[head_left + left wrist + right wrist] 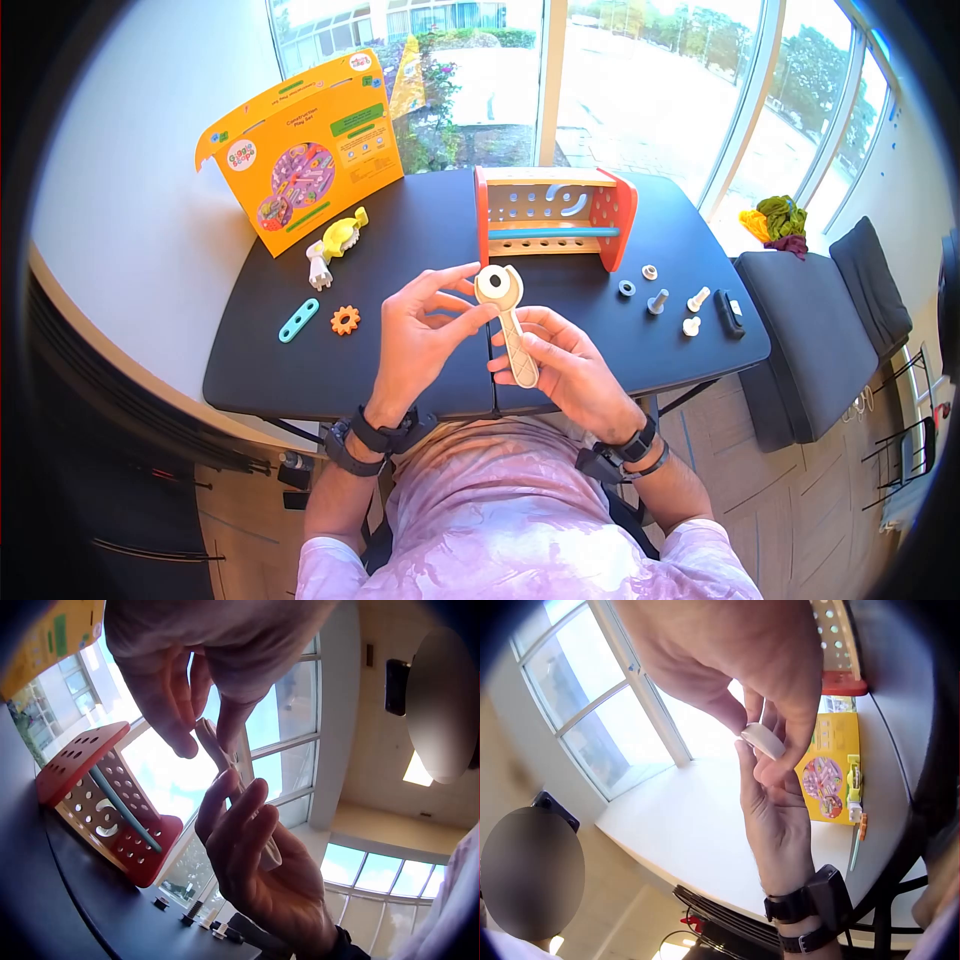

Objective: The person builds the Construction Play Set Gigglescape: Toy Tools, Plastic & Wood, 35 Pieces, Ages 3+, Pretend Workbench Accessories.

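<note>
A cream toy wrench (518, 350) is held up above the black table, its handle slanting down toward the person. A white ring (493, 283) with a dark centre lies in the wrench's jaws. The left hand (415, 330) pinches the head end between thumb and forefinger. Around the handle curl the fingers and thumb of the right hand (575, 375). The left wrist view shows the wrench (217, 750) nearly edge-on, left hand (202, 660) above and right hand (262, 870) below. In the right wrist view, fingers hide much of the wrench (765, 740).
A red-ended toy workbench (552, 232) stands at the back. On the left are an orange box (310, 150), a yellow and white toy (340, 240), a teal strip (298, 320) and an orange gear (345, 320). Several bolts and nuts, including a grey bolt (657, 301), and a black block (730, 315) are right.
</note>
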A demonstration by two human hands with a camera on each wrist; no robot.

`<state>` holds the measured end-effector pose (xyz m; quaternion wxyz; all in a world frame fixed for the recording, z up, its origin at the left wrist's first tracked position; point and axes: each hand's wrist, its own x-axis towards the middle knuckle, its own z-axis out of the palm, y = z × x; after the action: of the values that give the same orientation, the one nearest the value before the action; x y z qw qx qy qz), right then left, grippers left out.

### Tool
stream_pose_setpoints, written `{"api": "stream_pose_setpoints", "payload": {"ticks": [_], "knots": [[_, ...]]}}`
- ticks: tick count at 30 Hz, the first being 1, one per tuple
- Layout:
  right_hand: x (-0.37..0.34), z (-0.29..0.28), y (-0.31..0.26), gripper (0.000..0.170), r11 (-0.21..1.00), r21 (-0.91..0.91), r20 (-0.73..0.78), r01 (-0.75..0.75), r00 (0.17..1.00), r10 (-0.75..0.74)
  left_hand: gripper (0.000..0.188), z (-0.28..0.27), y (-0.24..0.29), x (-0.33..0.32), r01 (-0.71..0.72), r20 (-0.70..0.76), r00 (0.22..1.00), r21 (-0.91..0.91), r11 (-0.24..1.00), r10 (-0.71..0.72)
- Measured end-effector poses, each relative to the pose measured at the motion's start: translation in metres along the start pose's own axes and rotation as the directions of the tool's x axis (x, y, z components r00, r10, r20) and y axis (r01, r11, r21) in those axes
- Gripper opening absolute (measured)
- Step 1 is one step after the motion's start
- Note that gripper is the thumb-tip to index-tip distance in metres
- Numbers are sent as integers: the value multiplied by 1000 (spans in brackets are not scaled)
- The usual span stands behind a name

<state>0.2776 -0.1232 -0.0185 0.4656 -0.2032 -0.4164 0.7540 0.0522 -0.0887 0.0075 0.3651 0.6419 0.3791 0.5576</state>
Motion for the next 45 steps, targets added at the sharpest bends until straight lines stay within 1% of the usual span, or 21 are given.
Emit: {"api": "stream_pose_setpoints", "payload": {"ticks": [6, 9, 13, 14, 16, 18, 19, 21, 23, 24, 25, 28, 29, 32, 33, 36, 37, 39, 42, 44, 45], "knots": [[2, -5, -4, 33, 999, -11, -54, 42, 998, -42, 49, 9, 5, 4, -44, -61, 997, 25, 999, 46], [4, -9, -6, 32, 994, -62, -98, 85, 991, -91, 38, 17, 18, 5, -88, -83, 992, 55, 995, 92], [10, -21, -3, 30, 988, -76, -148, 137, 978, -147, 19, 39, 32, 3, -228, 106, 971, 129, 965, 216], [10, -24, -1, 29, 979, -133, -154, 153, 973, -173, 16, 49, 35, 4, -358, 165, 928, 155, 921, 333], [6, -34, 5, 29, 930, -309, -133, 201, 959, -251, 22, 71, 46, 7, -475, 349, 849, 177, 862, 397], [0, -48, 15, 29, 809, -527, -77, 261, 933, -351, 28, 110, 35, 9, -626, 486, 757, 346, 699, 437], [6, -40, 13, 30, 873, -422, -127, 244, 938, -324, 31, 132, 26, 10, -692, 556, 706, 410, 594, 439], [13, -33, 9, 32, 949, -234, -189, 212, 947, -259, 32, 179, -3, 8, -652, 648, 727, 545, 527, 229], [15, -43, 8, 34, 977, -116, -187, 180, 962, -199, 30, 201, 11, 18, -706, 770, 625, 487, 514, 128], [16, -48, 8, 35, 984, -76, -168, 161, 971, -172, 28, 210, 23, 37, -758, 850, 507, 360, 544, 145], [18, -49, 8, 34, 981, -123, -199, 153, 964, -175, 27, 217, 35, 50, -790, 910, 380, 227, 570, 165], [18, -62, 7, 33, 976, -84, -135, 203, 968, -213, 26, 260, 18, 64, -883, 928, 301, 185, 431, 218], [18, -66, 10, 34, 979, -33, -134, 203, 969, -206, 27, 273, 9, 64, -909, 916, 296, 183, 375, 270], [18, -64, 7, 37, 980, -156, -243, 123, 957, -159, 28, 309, -11, 64, -943, 943, 237, 164, 291, 235], [20, -66, 8, 36, 980, -154, -264, 124, 951, -161, 32, 319, -17, 61, -949, 949, 243, 191, 250, 198], [19, -66, 4, 34, 982, -162, -295, 98, 945, -143, 29, 330, -12, 61, -934, 965, 261, 242, 261, 37], [19, -65, 3, 32, 986, -136, -300, 101, 944, -138, 24, 346, -29, 58, -911, 948, 319, 300, 284, 23], [20, -68, 4, 31, 985, -134, -296, 112, 944, -148, 19, 393, -120, 54, -926, 912, 378, 368, 90, 157], [21, -69, 6, 29, 986, -123, -310, 110, 940, -143, 15, 385, -126, 41, -891, 876, 406, 443, -101, 260], [24, -70, 8, 28, 988, -118, -315, 104, 939, -136, 13, 369, -86, 42, -920, 909, 377, 390, -40, 179], [25, -72, 11, 28, 988, -117, -314, 101, 940, -133, 13, 364, -60, 50, -944, 941, 326, 320, 77, 86]]}}
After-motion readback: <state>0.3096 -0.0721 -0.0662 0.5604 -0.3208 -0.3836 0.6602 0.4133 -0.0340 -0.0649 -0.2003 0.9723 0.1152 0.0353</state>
